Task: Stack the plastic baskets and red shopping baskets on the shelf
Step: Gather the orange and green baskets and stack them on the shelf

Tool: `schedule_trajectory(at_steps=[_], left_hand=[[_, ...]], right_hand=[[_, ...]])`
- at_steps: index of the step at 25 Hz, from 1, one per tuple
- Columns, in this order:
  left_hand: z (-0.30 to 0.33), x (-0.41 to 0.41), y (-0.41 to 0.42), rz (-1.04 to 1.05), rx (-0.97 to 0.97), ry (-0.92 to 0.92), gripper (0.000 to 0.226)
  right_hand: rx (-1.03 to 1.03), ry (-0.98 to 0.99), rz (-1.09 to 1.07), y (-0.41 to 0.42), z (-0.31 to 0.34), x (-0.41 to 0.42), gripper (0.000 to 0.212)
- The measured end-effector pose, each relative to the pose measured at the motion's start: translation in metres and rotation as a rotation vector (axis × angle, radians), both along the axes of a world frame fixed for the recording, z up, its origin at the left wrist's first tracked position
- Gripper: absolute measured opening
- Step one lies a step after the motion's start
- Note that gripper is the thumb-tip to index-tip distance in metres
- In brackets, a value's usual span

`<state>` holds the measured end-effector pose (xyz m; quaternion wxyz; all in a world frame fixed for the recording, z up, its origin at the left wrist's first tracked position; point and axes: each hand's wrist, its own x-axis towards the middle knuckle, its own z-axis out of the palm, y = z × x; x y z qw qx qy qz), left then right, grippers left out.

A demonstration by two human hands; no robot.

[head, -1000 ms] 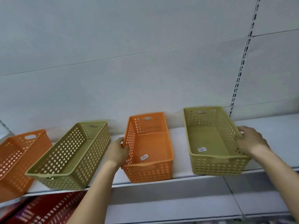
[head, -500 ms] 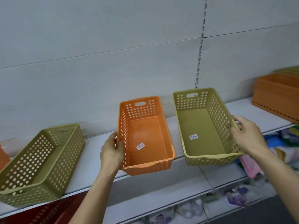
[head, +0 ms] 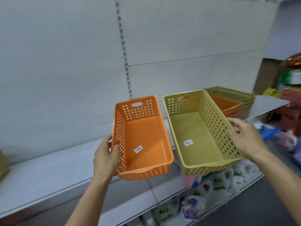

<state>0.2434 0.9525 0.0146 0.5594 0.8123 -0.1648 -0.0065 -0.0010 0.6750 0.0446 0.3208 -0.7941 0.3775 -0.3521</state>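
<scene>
A grey metal shelf (head: 48, 173) runs across the view before you, backed by a pale panelled wall (head: 57, 62) with a slotted upright strip (head: 123, 51). Further right on the same shelf sits a stack of baskets (head: 236, 101), green and orange ones nested together. Below the shelf, a lower shelf (head: 162, 209) holds bagged goods (head: 211, 185), and more packaged items crowd the far right edge of the room.

Your left hand (head: 105, 159) is clamped on the left long wall of the orange basket (head: 143, 137), thumb inside and fingers outside. That basket is off the shelf surface, its near end projecting past the shelf's front edge. A white price sticker (head: 138, 149) lies on its floor.

Your right hand (head: 246, 139) is closed on the right long wall of the green basket (head: 198, 131), thumb inside the rim. This basket is just beside the orange one, apart from it, tilted toward you, and also overhangs the shelf edge. A white label (head: 188, 142) lies on its floor.
</scene>
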Motion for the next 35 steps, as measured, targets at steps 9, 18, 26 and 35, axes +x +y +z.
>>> schedule_trajectory(at_steps=[9, 18, 26, 35], left_hand=[[0.035, -0.094, -0.188, -0.154, -0.113, 0.032, 0.032], [0.083, -0.078, -0.352, -0.124, -0.215, -0.07, 0.036], [0.088, -0.06, -0.464, -0.005, -0.221, -0.065, 0.036], [0.05, -0.055, -0.512, 0.164, 0.08, -0.031, 0.039]], right_hand=[[-0.016, -0.054, -0.115, -0.136, 0.033, -0.131, 0.039], [-0.061, -0.109, -0.119, -0.282, 0.055, -0.136, 0.041], [0.0, -0.176, -0.001, -0.417, 0.082, -0.099, 0.039], [0.036, -0.279, 0.071, -0.516, 0.082, -0.04, 0.04]])
